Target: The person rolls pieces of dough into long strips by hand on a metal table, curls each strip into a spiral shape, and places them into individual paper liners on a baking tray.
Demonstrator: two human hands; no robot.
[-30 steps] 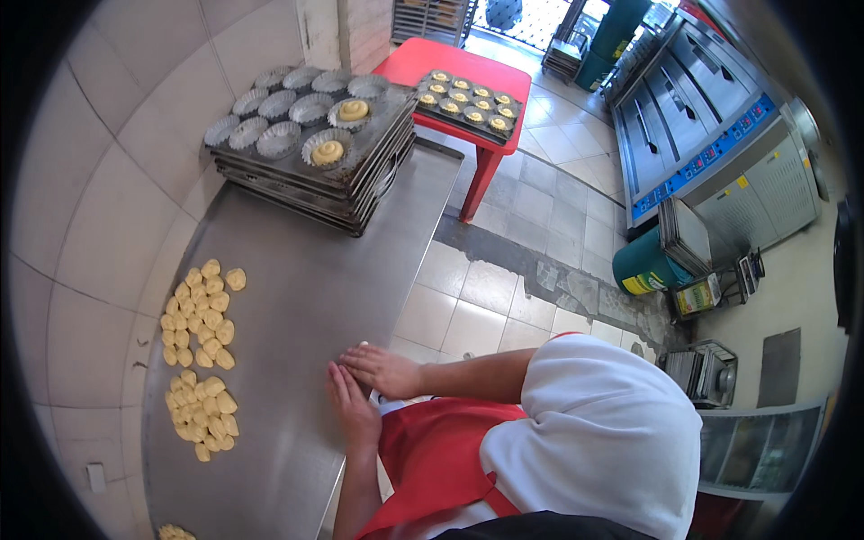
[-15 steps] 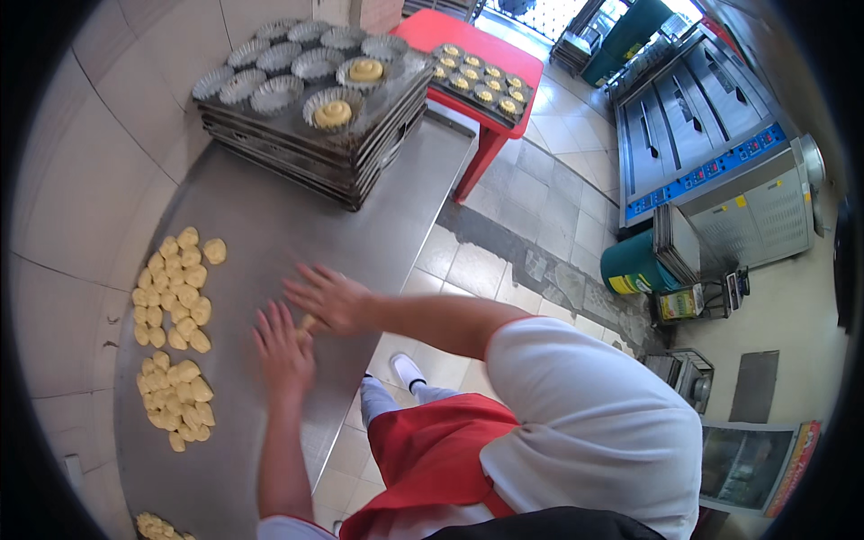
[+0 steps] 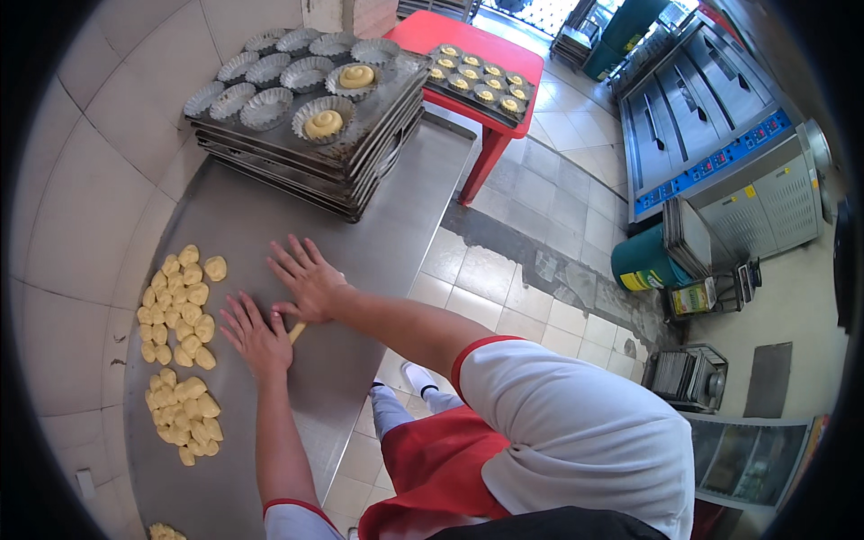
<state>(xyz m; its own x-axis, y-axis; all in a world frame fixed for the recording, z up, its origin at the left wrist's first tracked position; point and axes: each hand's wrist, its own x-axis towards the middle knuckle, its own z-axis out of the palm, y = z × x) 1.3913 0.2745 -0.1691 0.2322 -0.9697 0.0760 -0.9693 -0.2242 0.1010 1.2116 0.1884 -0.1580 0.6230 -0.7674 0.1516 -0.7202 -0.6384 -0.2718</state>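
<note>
Both my hands lie flat on the steel table (image 3: 360, 238) with fingers spread. My left hand (image 3: 258, 342) is beside the loose dough balls. Farther out and to the right is my right hand (image 3: 310, 281), its thumb close to the left hand's fingers. A short rope of pale dough (image 3: 298, 330) pokes out between the palms, and the rest of it is hidden under them. Left of my hands sits one cluster of yellowish dough balls (image 3: 177, 310), with a second dough pile (image 3: 184, 416) nearer to me.
A stack of baking trays (image 3: 360, 162) stands at the far end, topped with fluted tins (image 3: 265, 109), two holding coiled dough (image 3: 323, 124). Beyond it, a red table (image 3: 432, 34) carries another tray of filled tins (image 3: 475, 79). A deck oven (image 3: 670, 117) stands at the right.
Both hands have slid away from me and to the left, fingers still spread. More of the dough rope now shows between them. The view has shifted slightly.
</note>
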